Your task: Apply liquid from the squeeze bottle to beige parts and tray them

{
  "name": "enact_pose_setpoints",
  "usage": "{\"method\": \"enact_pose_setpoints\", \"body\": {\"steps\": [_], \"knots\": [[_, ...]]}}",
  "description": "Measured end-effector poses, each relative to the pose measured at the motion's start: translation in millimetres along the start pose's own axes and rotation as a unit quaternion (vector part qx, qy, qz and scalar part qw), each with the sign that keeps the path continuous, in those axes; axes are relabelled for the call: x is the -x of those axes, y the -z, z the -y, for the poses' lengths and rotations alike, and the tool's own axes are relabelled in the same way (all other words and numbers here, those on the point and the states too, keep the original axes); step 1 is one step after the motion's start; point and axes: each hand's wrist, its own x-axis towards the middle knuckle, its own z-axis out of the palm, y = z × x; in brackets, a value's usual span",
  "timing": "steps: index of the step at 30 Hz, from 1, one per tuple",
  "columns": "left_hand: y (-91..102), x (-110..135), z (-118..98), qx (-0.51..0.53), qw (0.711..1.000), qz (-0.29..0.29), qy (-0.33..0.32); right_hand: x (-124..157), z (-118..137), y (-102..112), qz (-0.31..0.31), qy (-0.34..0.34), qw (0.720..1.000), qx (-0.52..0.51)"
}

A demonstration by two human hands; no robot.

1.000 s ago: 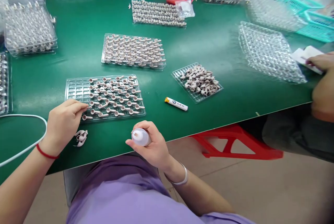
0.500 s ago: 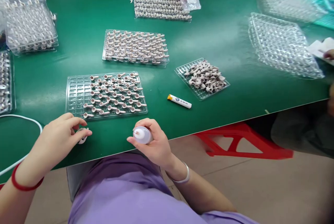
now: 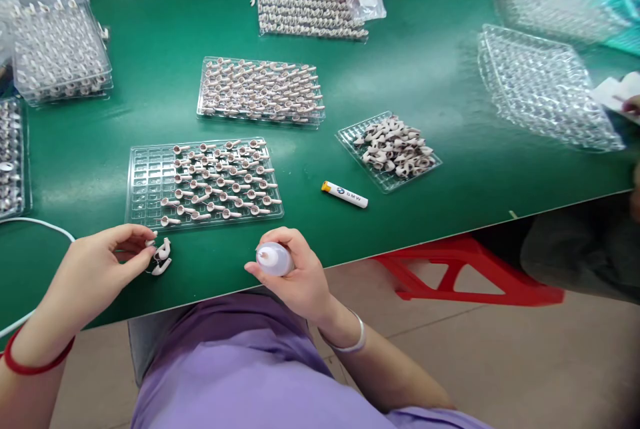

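My left hand (image 3: 100,268) pinches a small beige earpiece-shaped part (image 3: 149,242) at its fingertips, just left of a little pile of the same parts (image 3: 163,258) on the green table (image 3: 425,82). My right hand (image 3: 295,276) is wrapped around a small white bottle (image 3: 273,259) at the table's front edge. Just beyond both hands lies a clear tray (image 3: 145,182) partly filled with rows of parts, its left columns bare.
A full tray (image 3: 260,91) lies behind, and a small tray heaped with loose parts (image 3: 393,149) sits to the right beside a white lighter (image 3: 345,194). Stacked trays (image 3: 57,52) stand far left, empty clear trays (image 3: 543,86) right. Another person's hand (image 3: 631,106) shows at the right edge. A white cable (image 3: 35,224) curves left.
My left hand left the tray, came down to the loose pile, and now pinches one part lifted slightly left of it. The right hand and bottle barely moved.
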Motion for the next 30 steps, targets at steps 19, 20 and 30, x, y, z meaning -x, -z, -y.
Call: {"method": "enact_pose_setpoints", "body": {"steps": [19, 20, 30], "knots": [[-68.2, 70, -13, 0.235, 0.97, -0.02, -0.064, 6, 26, -20, 0.172, -0.072, 0.97, -0.154], [-69.5, 71, -14, 0.249, 0.967, 0.0, -0.06, 5, 26, -22, 0.178, -0.074, 0.966, -0.175], [-75.0, 69, -18, 0.461, 0.874, 0.142, 0.062, 7, 22, -28, 0.221, -0.074, 0.949, -0.214]]}}
